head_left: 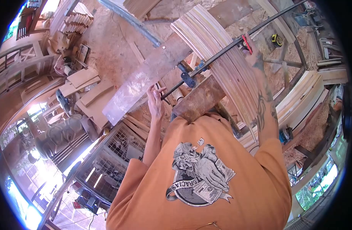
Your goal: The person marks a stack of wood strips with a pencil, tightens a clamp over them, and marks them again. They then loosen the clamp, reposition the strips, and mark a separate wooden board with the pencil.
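Observation:
My left hand [156, 102] is raised beside the near end of a long dark bar clamp [218, 55], fingers spread apart. The clamp runs diagonally over a bundle of thin, curved wood strips [210, 34] standing side by side. A blue clamp jaw [188, 79] sits on the bar at the bundle's left side. At the bundle's right edge, close to the bar, my right hand [255, 60] is closed around a slim red tool [247, 43], whose kind I cannot tell. The strips lie across a worn board [201, 97] close to my body and a long dusty plank [145, 78].
A yellow-and-black tape measure [276, 40] lies to the right, above more curved wood pieces [302, 97]. Flat board offcuts [84, 78] are piled at left, near a wire-mesh crate [120, 147]. A blue metal bar [132, 21] extends across the sawdust-covered floor [110, 50].

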{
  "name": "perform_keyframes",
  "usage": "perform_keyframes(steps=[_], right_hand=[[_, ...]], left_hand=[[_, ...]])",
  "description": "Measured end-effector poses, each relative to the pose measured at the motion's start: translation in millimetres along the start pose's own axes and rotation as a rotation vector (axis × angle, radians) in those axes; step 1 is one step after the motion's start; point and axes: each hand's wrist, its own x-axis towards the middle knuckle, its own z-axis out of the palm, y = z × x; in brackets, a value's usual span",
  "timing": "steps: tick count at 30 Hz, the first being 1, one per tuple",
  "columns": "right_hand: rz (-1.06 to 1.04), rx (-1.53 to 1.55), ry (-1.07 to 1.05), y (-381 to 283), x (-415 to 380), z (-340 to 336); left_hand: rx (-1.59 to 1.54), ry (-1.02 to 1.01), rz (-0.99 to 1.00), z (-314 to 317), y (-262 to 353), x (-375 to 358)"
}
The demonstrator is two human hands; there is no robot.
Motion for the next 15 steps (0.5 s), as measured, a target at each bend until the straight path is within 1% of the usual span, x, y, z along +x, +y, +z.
perform_keyframes(steps=[1, 3, 4, 5, 6, 8, 10, 13, 15], right_hand=[[0.035, -0.024, -0.012, -3, -2, -1], [0.026, 0.030, 0.005, -9, -4, 0], [0.023, 0.056, 0.013, -9, -6, 1], [0.024, 0.080, 0.008, -9, -8, 2], [0.022, 0.102, 0.006, -5, -6, 4], [0.027, 0.093, 0.017, -1, -5, 3], [0.042, 0.029, 0.035, -5, -5, 3], [-0.036, 0.035, 0.078, 5, -2, 7], [-0.072, 0.043, 0.087, 12, -2, 11]], left_hand=[[-0.031, 0.000, -0.021, 1, -5, 0], [-0.053, -0.079, 0.007, 0, -18, 10], [-0.107, -0.151, -0.052, -2, -30, 10], [-0.156, -0.219, -0.115, -3, -42, 10], [-0.250, -0.317, -0.247, -5, -59, 3], [-0.460, -0.357, -0.460, -3, -62, -14], [-0.696, -0.236, -0.626, 4, -46, -44], [-1.049, -0.062, -0.497, -16, 6, -58], [-0.920, -0.034, -0.407, -14, 25, -34]])
